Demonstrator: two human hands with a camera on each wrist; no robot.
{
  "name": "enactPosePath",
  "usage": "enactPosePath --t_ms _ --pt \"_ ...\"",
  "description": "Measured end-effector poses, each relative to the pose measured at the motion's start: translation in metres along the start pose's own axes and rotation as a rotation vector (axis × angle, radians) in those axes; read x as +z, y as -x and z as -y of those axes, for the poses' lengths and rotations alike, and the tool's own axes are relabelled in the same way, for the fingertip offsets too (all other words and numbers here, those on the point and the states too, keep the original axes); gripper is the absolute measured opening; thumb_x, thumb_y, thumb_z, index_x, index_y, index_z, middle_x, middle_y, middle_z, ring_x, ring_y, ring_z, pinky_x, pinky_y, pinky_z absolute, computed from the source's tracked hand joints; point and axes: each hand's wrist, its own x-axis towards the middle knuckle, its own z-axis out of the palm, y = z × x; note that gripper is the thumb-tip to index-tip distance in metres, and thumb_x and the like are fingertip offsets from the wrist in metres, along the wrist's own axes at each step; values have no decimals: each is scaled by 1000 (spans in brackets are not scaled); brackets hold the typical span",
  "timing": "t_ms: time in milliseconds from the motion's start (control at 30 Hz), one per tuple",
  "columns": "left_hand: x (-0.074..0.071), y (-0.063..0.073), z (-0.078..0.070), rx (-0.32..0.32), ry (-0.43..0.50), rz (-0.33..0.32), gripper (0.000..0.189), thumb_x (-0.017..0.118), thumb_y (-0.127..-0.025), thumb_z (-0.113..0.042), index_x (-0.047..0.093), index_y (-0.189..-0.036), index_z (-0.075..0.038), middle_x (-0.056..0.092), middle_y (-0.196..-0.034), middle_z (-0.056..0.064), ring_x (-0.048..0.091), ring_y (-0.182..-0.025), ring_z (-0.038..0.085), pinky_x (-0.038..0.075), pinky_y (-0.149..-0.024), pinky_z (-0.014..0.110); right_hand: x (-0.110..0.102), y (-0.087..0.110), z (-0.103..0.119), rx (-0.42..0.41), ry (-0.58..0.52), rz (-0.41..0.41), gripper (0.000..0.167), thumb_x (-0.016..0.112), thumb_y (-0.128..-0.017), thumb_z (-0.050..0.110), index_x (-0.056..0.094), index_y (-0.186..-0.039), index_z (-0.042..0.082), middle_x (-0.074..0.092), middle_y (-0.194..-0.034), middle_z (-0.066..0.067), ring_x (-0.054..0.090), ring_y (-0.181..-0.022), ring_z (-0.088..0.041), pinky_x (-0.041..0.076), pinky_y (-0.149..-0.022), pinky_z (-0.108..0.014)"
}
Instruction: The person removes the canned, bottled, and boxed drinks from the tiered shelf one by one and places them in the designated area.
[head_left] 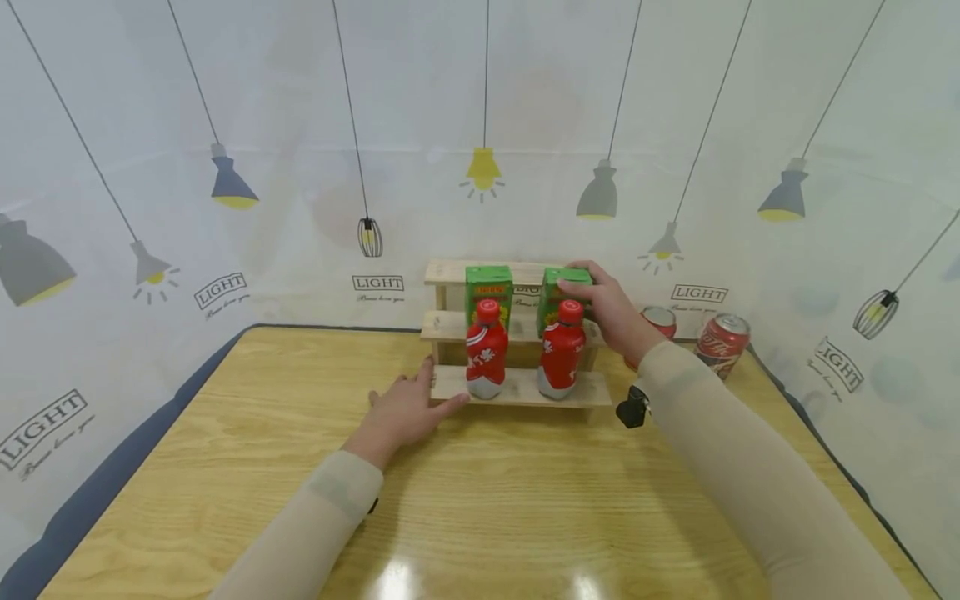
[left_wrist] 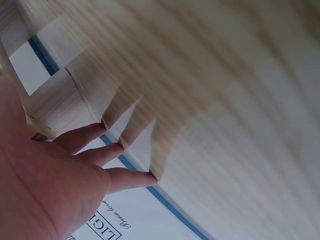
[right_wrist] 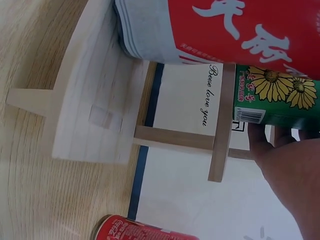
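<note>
A three-tier wooden rack [head_left: 525, 398] stands at the back of the table. Two red bottles [head_left: 487, 354] with white lower parts are on its lowest tier. Behind them, two green drink cartons [head_left: 477, 287] stand on the middle tier. My right hand [head_left: 611, 312] grips the right-hand green carton [right_wrist: 277, 95], thumb over its upper front, other fingers around its side. At the rack's left end is my left hand [head_left: 405, 408], thumb by the lowest tier's front edge. The left fingertips [left_wrist: 154, 177] touch the table, spread and fairly straight.
Two red soda cans [head_left: 723, 343] stand to the right of the rack, one partly behind the right forearm. A white wall cloth [head_left: 292, 208] printed with lamps rises right behind the rack. The wooden table [head_left: 480, 500] stretches out in front.
</note>
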Motion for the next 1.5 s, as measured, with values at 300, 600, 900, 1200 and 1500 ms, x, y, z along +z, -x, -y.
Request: enactPosePath --t_ms 300,600,900,1200,1500 --pt "-2 0 0 3 -6 -4 125 35 -86 -99 12 -173 -12 47 -166 16 32 -160 49 17 -118 88 -11 5 -1 7 29 18 32 60 -107 37 49 -133 23 54 -128 0 49 -131 -28 29 -128 -59" --pt "-3 1 -2 3 -3 -5 124 38 -87 -97 12 -173 -12 47 -166 18 32 -160 49 16 -118 88 -26 8 -3 7 53 32 38 63 -106 43 50 -137 24 54 -132 0 49 -132 -27 30 -130 -59" --pt "0 -1 -1 3 2 -20 128 35 -84 -101 13 -173 -12 45 -167 19 33 -159 49 16 -119 88 -44 16 -2 20 90 5 57 68 -104 44 48 -150 18 54 -140 -4 52 -134 -28 34 -129 -58" --pt "2 -1 1 10 4 -21 125 36 -85 -99 14 -172 -12 48 -166 17 34 -159 49 16 -118 88 -61 33 -3 22 217 3 68 68 -103 50 44 -158 18 48 -155 -14 54 -136 -30 46 -121 -54" --pt "3 -1 1 7 2 -21 126 34 -84 -100 14 -172 -12 47 -167 16 34 -159 49 15 -118 89 -95 55 -14 0 275 12 61 61 -107 50 45 -156 18 60 -134 5 64 -113 -7 56 -93 -26"
